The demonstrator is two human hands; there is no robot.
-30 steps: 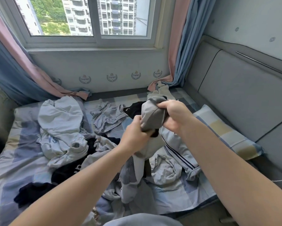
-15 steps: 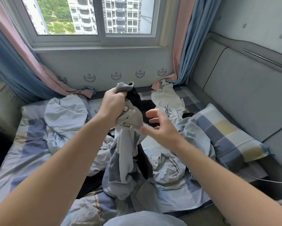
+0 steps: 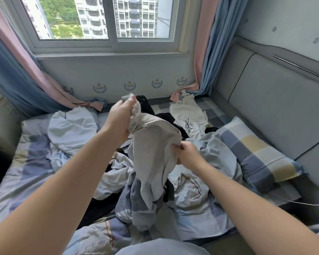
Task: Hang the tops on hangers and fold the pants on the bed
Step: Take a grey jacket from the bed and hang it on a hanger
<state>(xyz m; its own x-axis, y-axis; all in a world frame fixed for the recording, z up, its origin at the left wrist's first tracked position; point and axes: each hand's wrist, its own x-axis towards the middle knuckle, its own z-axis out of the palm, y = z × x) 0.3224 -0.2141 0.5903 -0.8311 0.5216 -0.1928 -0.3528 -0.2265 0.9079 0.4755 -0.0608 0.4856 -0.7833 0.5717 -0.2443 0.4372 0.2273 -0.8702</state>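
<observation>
The right hand (image 3: 187,156), open half a second ago, has now closed on the right edge of the soft grey zip-fly pants (image 3: 151,153); the left hand (image 3: 120,117) grips their waistband, higher and farther left. The pants hang stretched between both hands above the checked bed (image 3: 16,172), likely ready to be straightened for folding.

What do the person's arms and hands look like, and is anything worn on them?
Both arms, the left arm and the right arm, are bare up to the frame edge: no sleeve shows. The left hand and the right hand wear no gloves. No watch or bracelet shows on either wrist. The left fingers are blurred, so rings cannot be told.
</observation>
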